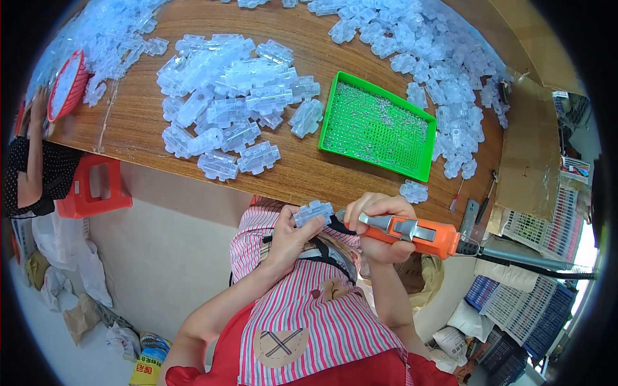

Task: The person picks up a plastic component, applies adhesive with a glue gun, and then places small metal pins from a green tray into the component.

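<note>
In my left hand (291, 233) is a clear plastic part (314, 213), pinched between thumb and fingers just off the table's front edge. My right hand (384, 225) is wrapped round an orange electric screwdriver (432, 238) with a metal lever, lying level with its tip pointing left at the plastic part. Whether the tip touches the part is hard to make out. Beyond my hands lies a pile of similar clear plastic parts (244, 90). A green tray (327, 128) of small metal screws (380, 109) stands to its right.
More clear parts (450, 83) are heaped at the back right and the back left. A cable (534, 265) trails right from the screwdriver. Hand tools (468, 219) lie at the table's right end, beside cardboard (531, 148). At left, another person's arm (35, 148) is near a red basket (77, 90) and red stool (96, 186).
</note>
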Available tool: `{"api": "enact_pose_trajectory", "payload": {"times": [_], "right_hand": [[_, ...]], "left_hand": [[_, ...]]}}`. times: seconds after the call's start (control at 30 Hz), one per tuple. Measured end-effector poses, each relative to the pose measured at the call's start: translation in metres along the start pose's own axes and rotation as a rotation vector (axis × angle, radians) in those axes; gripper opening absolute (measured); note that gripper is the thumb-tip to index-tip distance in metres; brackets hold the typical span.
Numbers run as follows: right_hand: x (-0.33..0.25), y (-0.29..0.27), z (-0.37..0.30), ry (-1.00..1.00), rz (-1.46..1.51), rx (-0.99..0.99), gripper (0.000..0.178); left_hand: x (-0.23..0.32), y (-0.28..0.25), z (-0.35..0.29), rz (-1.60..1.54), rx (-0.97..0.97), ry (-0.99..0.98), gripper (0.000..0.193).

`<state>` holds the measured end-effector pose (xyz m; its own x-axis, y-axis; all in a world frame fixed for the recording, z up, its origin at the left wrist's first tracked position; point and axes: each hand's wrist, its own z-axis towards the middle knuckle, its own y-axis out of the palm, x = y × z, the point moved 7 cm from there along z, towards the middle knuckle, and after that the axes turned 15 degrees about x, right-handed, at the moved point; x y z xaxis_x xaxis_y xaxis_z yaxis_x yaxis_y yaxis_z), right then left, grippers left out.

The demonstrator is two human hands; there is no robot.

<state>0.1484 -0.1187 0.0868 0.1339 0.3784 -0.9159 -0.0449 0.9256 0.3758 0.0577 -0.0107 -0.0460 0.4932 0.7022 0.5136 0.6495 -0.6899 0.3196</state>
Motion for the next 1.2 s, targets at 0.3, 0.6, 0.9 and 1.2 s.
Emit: {"api": "enact_pose_trajectory", "payload": {"times": [0.3, 0.6, 0.9, 1.2], "right_hand": [[0.006, 0.002, 0.003, -0.050, -0.030, -0.014, 0.076], [0.016, 0.003, 0.003, 0.007, 0.045, -0.055, 0.068], [0.027, 0.013, -0.001, 0.080, 0.053, -0.097, 0.050], [-0.021, 0.001, 0.050, 0.023, 0.035, 0.111, 0.045]], "left_hand": [[-0.001, -0.001, 0.006, 0.042, -0.018, -0.006, 0.031], [-0.001, -0.001, 0.006, 0.046, -0.005, 0.018, 0.031], [0.004, -0.005, -0.001, -0.020, -0.012, -0.008, 0.027], [0.018, 0.018, -0.016, 0.122, -0.193, -0.294, 0.035]]}}
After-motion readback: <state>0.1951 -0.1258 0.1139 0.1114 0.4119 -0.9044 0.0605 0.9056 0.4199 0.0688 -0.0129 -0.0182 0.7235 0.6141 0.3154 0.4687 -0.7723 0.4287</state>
